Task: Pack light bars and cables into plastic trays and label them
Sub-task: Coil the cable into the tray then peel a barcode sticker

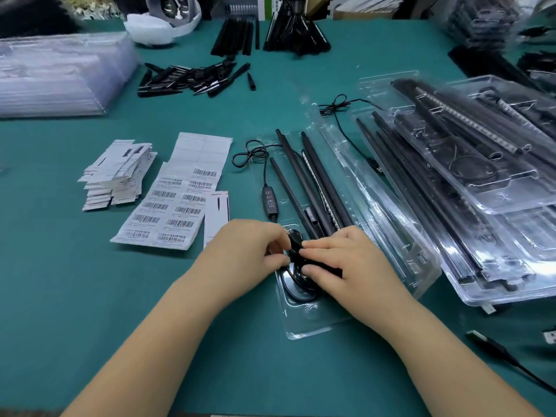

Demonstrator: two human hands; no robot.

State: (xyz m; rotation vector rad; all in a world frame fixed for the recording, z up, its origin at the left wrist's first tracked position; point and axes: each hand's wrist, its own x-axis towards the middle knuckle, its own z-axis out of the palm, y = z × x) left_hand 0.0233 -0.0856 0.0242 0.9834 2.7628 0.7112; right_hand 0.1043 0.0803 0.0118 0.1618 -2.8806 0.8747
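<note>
Head view: my left hand (pixel 258 248) and right hand (pixel 340 260) both pinch the cable (pixel 296 257) into the tray (pixel 316 323). Light bars (pixel 313 179) are in. Labels (pixel 171 206) wait beside it, unused.

Fingertips of the left hand (pixel 251 246) and right hand (pixel 343 260) cover the middle of a coiled black cable (pixel 296 266), hiding how it is bundled. The print on the barcode labels (pixel 168 212) is too small to read. A stack of clear trays (pixel 57 73) at far left is blurred and runs off the edge; a plug (pixel 549 337) at near right, possibly USB, is cut off.
</note>
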